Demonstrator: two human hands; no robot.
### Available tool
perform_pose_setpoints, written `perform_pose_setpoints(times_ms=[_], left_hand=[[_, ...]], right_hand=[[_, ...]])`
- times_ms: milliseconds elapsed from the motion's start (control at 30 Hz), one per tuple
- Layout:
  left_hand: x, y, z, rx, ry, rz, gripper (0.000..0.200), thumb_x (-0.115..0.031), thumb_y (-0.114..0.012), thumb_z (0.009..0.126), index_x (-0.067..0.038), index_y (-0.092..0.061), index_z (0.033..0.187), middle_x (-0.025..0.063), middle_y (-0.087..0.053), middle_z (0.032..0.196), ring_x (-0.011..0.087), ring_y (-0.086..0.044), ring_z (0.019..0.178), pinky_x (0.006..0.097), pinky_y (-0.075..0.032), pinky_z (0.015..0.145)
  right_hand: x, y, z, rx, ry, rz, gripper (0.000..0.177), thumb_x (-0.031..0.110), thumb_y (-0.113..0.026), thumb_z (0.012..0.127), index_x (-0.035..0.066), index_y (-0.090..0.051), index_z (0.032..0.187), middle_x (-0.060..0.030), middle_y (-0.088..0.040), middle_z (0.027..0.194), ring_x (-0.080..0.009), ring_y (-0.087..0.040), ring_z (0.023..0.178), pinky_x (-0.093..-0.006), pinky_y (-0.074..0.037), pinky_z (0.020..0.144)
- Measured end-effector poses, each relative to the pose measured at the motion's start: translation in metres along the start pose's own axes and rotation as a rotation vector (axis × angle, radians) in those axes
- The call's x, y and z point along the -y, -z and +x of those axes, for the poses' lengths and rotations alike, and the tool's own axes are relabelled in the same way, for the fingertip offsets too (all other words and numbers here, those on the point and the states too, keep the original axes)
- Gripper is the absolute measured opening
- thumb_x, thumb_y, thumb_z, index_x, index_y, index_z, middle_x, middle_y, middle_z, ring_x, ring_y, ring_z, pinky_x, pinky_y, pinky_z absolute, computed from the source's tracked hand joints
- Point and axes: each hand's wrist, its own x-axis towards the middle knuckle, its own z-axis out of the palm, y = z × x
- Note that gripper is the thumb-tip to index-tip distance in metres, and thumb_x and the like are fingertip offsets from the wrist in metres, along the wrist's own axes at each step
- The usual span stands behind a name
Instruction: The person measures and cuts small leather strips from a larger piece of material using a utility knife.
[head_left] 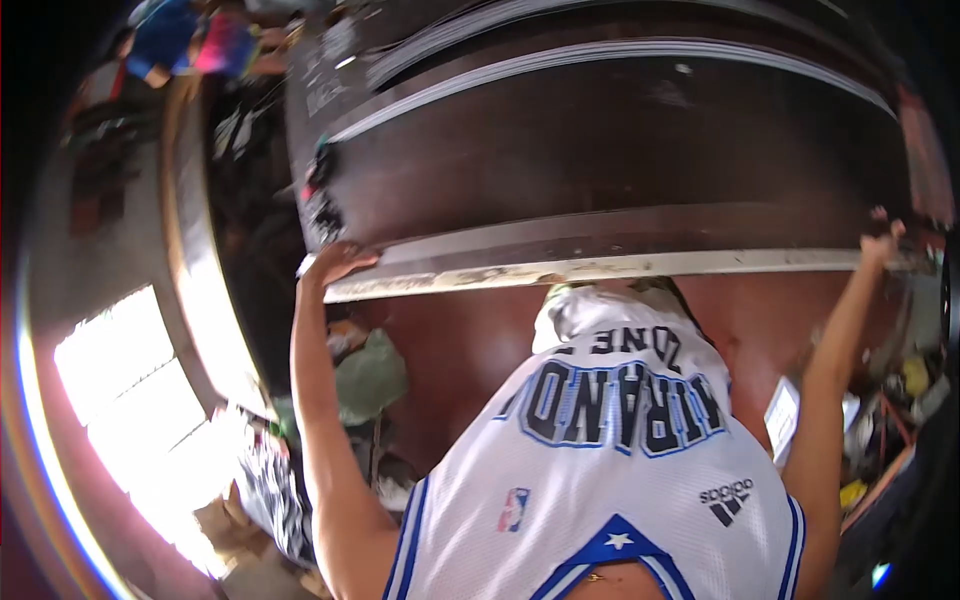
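A long dark board (pixel 600 228) with a pale, worn front edge stretches across the view just beyond my body. At its left end my left hand (pixel 343 262) is closed over the edge, fingers on the upper side. Far to the right, my right hand (pixel 882 245) grips the other end; its fingers show only partly and are slightly blurred. Behind the board lies a wide dark brown surface (pixel 600 140), bordered by a stack of thin pale strips or sheets (pixel 620 48).
Reddish-brown floor (pixel 450 350) shows below the board. A green bag (pixel 370 380) and clutter are beside my left arm. More loose items (pixel 870 440) lie at the right. A bright window (pixel 140 370) is at left. Another person (pixel 190 45) appears at the upper left.
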Motion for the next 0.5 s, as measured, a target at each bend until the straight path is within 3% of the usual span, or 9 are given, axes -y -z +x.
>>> perform_pose_setpoints(times_ms=[33, 100, 200, 233, 300, 333, 400, 433, 500], left_hand=[[0.002, -0.008, -0.002, -0.055, 0.015, -0.068, 0.075, -0.067, -0.07, 0.073, 0.0, -0.068, 0.107, 0.021, -0.069, 0.1, 0.0334, -0.066, 0.097, 0.0431, -0.048, 0.082], [0.007, -0.016, 0.004, -0.061, 0.077, -0.104, 0.078, -0.067, -0.07, 0.073, 0.0, -0.066, 0.112, 0.0219, -0.069, 0.101, 0.0348, -0.065, 0.101, 0.0435, -0.048, 0.085], [0.005, -0.02, -0.002, 0.021, 0.143, -0.101, 0.073, -0.063, -0.071, 0.075, -0.002, -0.066, 0.114, 0.0202, -0.066, 0.111, 0.0333, -0.061, 0.108, 0.0407, -0.048, 0.09], [0.027, -0.031, 0.0, -0.088, -0.05, 0.034, 0.068, -0.059, -0.07, 0.077, -0.003, -0.066, 0.115, 0.0182, -0.062, 0.117, 0.0328, -0.059, 0.111, 0.0405, -0.047, 0.093], [0.028, -0.038, 0.01, -0.244, -0.217, 0.136, 0.058, -0.052, -0.07, 0.081, -0.006, -0.066, 0.116, 0.0141, -0.056, 0.126, 0.0321, -0.054, 0.118, 0.0412, -0.043, 0.099], [0.021, -0.035, 0.002, -0.279, -0.165, 0.111, 0.054, -0.049, -0.07, 0.082, -0.007, -0.066, 0.117, 0.0119, -0.054, 0.129, 0.0318, -0.051, 0.121, 0.0421, -0.041, 0.102], [0.011, -0.036, -0.001, -0.136, -0.024, 0.046, 0.057, -0.047, -0.07, 0.083, -0.008, -0.062, 0.123, 0.0117, -0.054, 0.13, 0.0317, -0.05, 0.123, 0.0439, -0.038, 0.105], [0.004, -0.042, -0.005, -0.169, -0.082, 0.058, 0.059, -0.043, -0.072, 0.081, -0.008, -0.059, 0.127, 0.0127, -0.054, 0.131, 0.0318, -0.049, 0.123, 0.0438, -0.038, 0.105], [-0.008, -0.052, -0.009, -0.239, -0.184, 0.142, 0.065, -0.032, -0.076, 0.078, -0.007, -0.053, 0.133, 0.015, -0.053, 0.133, 0.033, -0.048, 0.124, 0.0444, -0.038, 0.105]], right_hand=[[-0.003, 0.027, 0.026, 0.048, -0.008, 0.068, 0.047, 0.037, -0.067, 0.083, -0.006, -0.065, 0.101, -0.0152, -0.068, 0.095, -0.0268, -0.063, 0.087, -0.041, -0.05, 0.092], [-0.008, 0.094, 0.088, 0.156, -0.124, 0.084, 0.061, 0.048, -0.058, 0.091, -0.009, -0.063, 0.11, -0.0174, -0.069, 0.103, -0.0293, -0.064, 0.095, -0.0453, -0.05, 0.097], [-0.02, 0.1, 0.085, -0.069, -0.086, 0.048, 0.058, 0.05, -0.059, 0.091, -0.003, -0.064, 0.111, -0.016, -0.067, 0.109, -0.0309, -0.061, 0.103, -0.0478, -0.049, 0.099], [-0.023, 0.084, 0.069, -0.072, -0.079, 0.042, 0.055, 0.049, -0.06, 0.091, -0.002, -0.063, 0.11, -0.0158, -0.067, 0.107, -0.0308, -0.061, 0.101, -0.0474, -0.049, 0.098], [-0.036, 0.076, 0.045, -0.012, -0.032, 0.06, 0.05, 0.047, -0.061, 0.091, 0.0, -0.063, 0.108, -0.0154, -0.066, 0.104, -0.0304, -0.061, 0.096, -0.0467, -0.05, 0.094], [-0.043, 0.059, 0.025, 0.016, -0.012, 0.062, 0.048, 0.046, -0.062, 0.091, 0.001, -0.062, 0.107, -0.0152, -0.066, 0.102, -0.0303, -0.061, 0.094, -0.0463, -0.051, 0.092], [-0.059, 0.05, 0.004, 0.055, 0.02, 0.068, 0.043, 0.044, -0.063, 0.091, 0.003, -0.061, 0.106, -0.0148, -0.066, 0.099, -0.03, -0.061, 0.089, -0.0455, -0.052, 0.088], [-0.065, 0.033, -0.01, -0.017, -0.003, 0.057, 0.052, 0.048, -0.058, 0.093, -0.003, -0.06, 0.105, -0.0169, -0.066, 0.098, -0.0302, -0.063, 0.09, -0.044, -0.053, 0.088], [-0.082, 0.012, -0.039, -0.055, -0.07, 0.098, 0.053, 0.05, -0.059, 0.093, -0.003, -0.062, 0.102, -0.0127, -0.069, 0.091, -0.0256, -0.065, 0.085, -0.0404, -0.054, 0.087]])
